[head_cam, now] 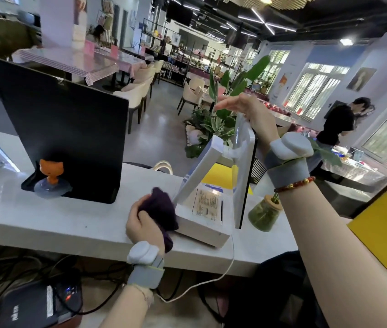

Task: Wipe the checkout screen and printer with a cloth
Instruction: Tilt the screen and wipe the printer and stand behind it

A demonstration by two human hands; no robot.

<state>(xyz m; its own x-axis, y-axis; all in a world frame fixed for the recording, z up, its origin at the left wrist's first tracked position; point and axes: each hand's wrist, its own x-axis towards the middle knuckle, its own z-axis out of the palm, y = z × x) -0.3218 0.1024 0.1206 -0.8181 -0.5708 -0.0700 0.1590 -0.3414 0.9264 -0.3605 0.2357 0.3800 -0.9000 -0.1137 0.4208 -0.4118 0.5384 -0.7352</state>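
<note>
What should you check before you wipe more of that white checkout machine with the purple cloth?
1. Cloth held in left hand: ok, bunched in the fist.
2. Cloth touching the checkout machine: ok, it presses the base's left edge.
3. Right hand steadying the tilted screen: ok, it grips the top edge.
4. Plant jar clear of the wiping: not ok, it stands close beside the screen.
5. White cable free: cannot tell, it hangs off the counter.
</note>
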